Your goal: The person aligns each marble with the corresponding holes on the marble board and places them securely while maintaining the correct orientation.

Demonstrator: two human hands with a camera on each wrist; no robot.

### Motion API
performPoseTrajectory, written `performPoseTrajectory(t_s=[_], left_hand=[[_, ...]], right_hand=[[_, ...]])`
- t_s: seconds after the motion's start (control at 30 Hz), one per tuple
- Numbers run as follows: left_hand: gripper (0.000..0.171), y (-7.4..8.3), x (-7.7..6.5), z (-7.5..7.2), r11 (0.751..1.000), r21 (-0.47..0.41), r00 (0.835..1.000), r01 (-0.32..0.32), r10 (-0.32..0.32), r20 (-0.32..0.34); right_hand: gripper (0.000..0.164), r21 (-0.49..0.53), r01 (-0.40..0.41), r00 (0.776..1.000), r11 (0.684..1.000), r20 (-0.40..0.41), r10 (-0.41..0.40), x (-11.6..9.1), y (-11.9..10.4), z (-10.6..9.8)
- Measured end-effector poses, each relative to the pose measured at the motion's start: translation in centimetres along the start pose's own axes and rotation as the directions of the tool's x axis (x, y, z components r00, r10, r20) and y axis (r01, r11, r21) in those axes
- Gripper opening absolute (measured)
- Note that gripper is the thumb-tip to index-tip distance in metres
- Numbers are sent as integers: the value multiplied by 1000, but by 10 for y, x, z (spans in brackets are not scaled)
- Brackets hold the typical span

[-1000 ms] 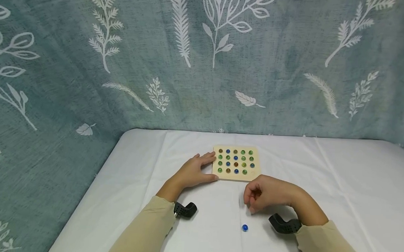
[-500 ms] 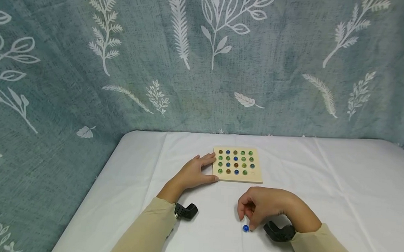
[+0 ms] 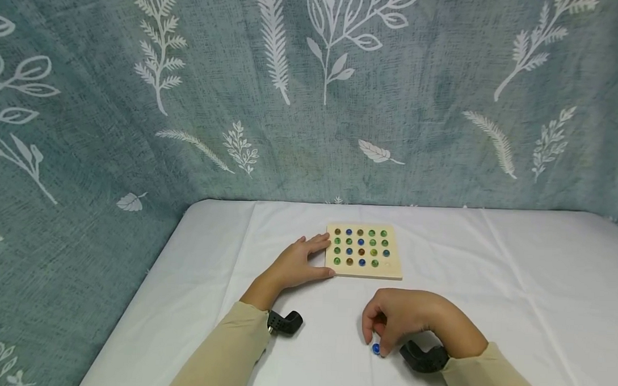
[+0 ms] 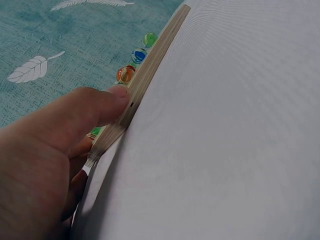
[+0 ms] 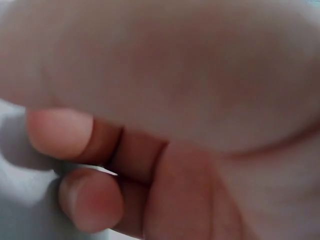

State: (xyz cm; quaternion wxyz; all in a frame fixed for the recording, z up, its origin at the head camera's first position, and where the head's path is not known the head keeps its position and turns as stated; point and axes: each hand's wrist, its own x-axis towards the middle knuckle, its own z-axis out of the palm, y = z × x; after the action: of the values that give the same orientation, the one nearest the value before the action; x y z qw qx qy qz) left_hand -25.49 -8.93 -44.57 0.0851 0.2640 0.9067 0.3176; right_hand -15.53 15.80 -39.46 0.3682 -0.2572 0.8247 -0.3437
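A light wooden board (image 3: 394,265) lies on the table, its dimples holding rows of green, blue and amber marbles; the dimple at its near right corner is bare. My left hand (image 3: 297,265) rests at the board's left side, fingers fairly straight along the left edge. In the left wrist view its thumb (image 4: 107,104) presses the near edge. My right hand (image 3: 399,316) is low over the table in front of the board, pinching a blue marble (image 3: 376,349) between thumb and index finger. The right wrist view shows mostly the blurred palm and curled fingers (image 5: 92,200); the marble is hidden there.
A white cloth (image 3: 530,303) with fold creases covers the table. Behind it and at the left hangs a teal curtain (image 3: 310,147) with white leaf prints. Black wrist mounts (image 3: 286,323) sit on both wrists.
My right hand has moved from beside the board's near right corner toward me and down to the blue marble, closing thumb and finger on it. My left hand has stayed at the board.
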Motion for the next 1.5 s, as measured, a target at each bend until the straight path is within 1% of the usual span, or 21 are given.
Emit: performPoseTrajectory(t_s=[0.13, 0.27, 0.37, 0.43, 0.53, 0.63, 0.7, 0.73, 0.77, 0.83, 0.9, 0.97, 1.03, 1.1, 1.17, 1.23, 1.4, 1.5], left_hand=[[77, 0, 0, 0, 1000, 1, 1000, -3, 3, 1], [77, -1, 0, -1, 1000, 0, 1000, -8, 8, 1], [77, -1, -1, -1, 1000, -4, 1000, -13, 13, 1], [78, -2, -1, 0, 1000, -2, 1000, -11, 11, 2], [78, -3, 0, 0, 1000, 4, 1000, -8, 8, 4], [78, -3, 0, 0, 1000, 8, 1000, -7, 7, 3], [78, -4, 0, 0, 1000, 10, 1000, -8, 8, 3], [78, -3, 0, 0, 1000, 10, 1000, -8, 8, 3], [78, -4, 0, 0, 1000, 10, 1000, -8, 8, 3], [78, -4, 0, 0, 1000, 8, 1000, -7, 7, 2], [78, -4, 0, 0, 1000, 7, 1000, -7, 7, 1], [78, -4, 0, 0, 1000, 6, 1000, -3, 3, 1], [78, -4, 0, 0, 1000, 2, 1000, -1, 1, 0], [79, -4, 0, 1, 1000, 2, 1000, 3, -3, 1], [78, -4, 0, 0, 1000, -2, 1000, 0, 0, 0], [78, -4, 1, 0, 1000, -1, 1000, -4, 4, 0], [77, -2, 1, 0, 1000, -7, 1000, -5, 5, 0], [77, -1, 1, 1, 1000, -8, 1000, -7, 7, 1]], right_hand=[[21, -40, -22, 999, 999, -31, 20, 0, -1, 3], [20, -75, -25, 998, 997, -52, 21, 1, -3, 5], [18, -76, -23, 998, 997, -60, 19, 1, -3, 5], [15, -63, -6, 998, 998, -62, 2, 2, -1, 3], [8, -10, 37, 996, 999, -85, -38, 1, 5, -3], [7, 48, 87, 984, 995, -158, -78, -1, 16, -14], [11, 75, 98, 967, 992, -245, -77, -4, 24, -22], [13, 80, 96, 952, 992, -298, -68, -5, 29, -26], [15, 81, 88, 933, 993, -355, -54, -7, 33, -29], [18, 78, 51, 884, 996, -468, -8, -8, 41, -35], [19, 69, -10, 821, 998, -569, 48, -7, 48, -39], [21, 69, -61, 760, 996, -643, 91, -5, 55, -40], [22, 80, -91, 715, 993, -688, 122, -2, 59, -40], [23, 89, -101, 687, 991, -714, 134, 1, 63, -39], [24, 94, -93, 677, 991, -724, 133, 3, 65, -38], [24, 97, -89, 673, 991, -727, 132, 5, 67, -38], [25, 70, -91, 673, 993, -731, 113, 6, 68, -35], [24, 55, -104, 668, 993, -736, 111, 7, 68, -34]])
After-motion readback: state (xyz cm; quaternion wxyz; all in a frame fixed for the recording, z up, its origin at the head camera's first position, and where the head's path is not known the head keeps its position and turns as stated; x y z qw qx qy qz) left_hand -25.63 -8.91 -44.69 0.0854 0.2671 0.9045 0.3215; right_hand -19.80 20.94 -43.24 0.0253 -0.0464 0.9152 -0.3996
